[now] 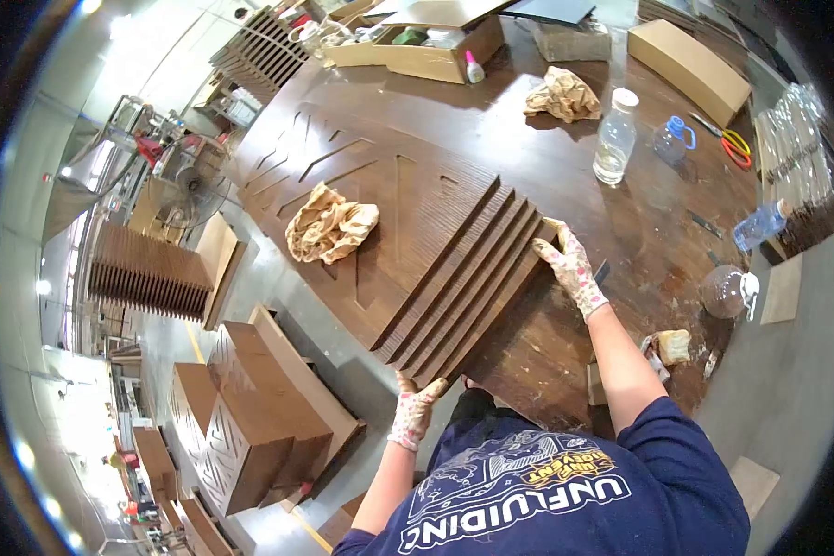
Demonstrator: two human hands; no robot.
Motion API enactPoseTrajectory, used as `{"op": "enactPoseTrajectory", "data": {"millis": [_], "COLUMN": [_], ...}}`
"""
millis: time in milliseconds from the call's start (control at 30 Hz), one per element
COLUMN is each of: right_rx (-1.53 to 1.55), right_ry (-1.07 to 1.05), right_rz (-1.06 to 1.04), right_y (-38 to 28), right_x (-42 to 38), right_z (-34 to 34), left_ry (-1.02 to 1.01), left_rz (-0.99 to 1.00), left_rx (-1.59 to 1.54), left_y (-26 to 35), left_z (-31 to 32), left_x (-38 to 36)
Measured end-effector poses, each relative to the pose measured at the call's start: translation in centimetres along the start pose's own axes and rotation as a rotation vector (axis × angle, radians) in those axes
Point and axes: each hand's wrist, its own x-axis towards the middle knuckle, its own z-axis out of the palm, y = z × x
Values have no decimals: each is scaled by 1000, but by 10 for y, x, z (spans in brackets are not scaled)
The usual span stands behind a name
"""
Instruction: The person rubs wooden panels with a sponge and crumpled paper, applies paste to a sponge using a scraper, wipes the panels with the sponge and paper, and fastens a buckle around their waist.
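A stack of dark brown wood-grain panels (426,208) with carved slanting grooves lies across the table, its near edges stepped like stairs. My left hand (415,412), in a patterned glove, grips the near left corner of the stack, thumb on the edge and the other fingers partly hidden. At the opposite near corner, my right hand (570,269), gloved alike, is closed around the panel ends, with its fingertips partly out of sight. Crumpled brown paper (329,224) rests on the top panel.
The brown table (547,347) holds a clear bottle (614,139), a blue-handled jug (674,141), scissors (736,148), another paper wad (562,94) and an open cardboard box (449,57). On the left stand stacked panels (250,417) and a floor fan (192,183).
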Motion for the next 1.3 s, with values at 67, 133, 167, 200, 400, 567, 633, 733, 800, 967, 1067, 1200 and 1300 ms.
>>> {"op": "enactPoseTrajectory", "data": {"millis": [67,133,167,200,400,567,633,733,800,967,1067,1200,1300], "right_rx": [61,184,212,238,125,128,162,227,193,69,56,82,30], "right_ry": [33,19,17,22,-8,-1,-23,-31,4,17,-2,-3,-13], "right_rz": [-3,0,-5,-3,65,-45,-49,36,14,-28,-39,-45,-49], "right_y": [16,12,10,8,-8,-11,-8,-10,-5,0,1,-5,-6], "right_x": [5,5,5,2,-15,-28,-26,-26,-25,-28,-29,-30,-29], "right_z": [6,9,10,9,-3,-8,-9,-10,-8,-8,-8,-7,-8], "left_ry": [26,-57,-44,-34,-25,30,267,156,205,232,249,244,317], "left_rz": [-95,-94,-76,-67,-137,64,373,332,314,278,278,236,252], "left_rx": [-99,-172,-166,-154,-188,378,903,585,550,429,398,450,631], "left_y": [0,-5,-8,-6,-6,-61,-23,-3,-2,-4,-1,1,5], "left_z": [7,1,-1,2,2,-51,-9,12,18,20,26,16,16], "left_x": [3,11,11,9,-9,-6,-31,-41,-45,-48,-49,-44,-45]}}
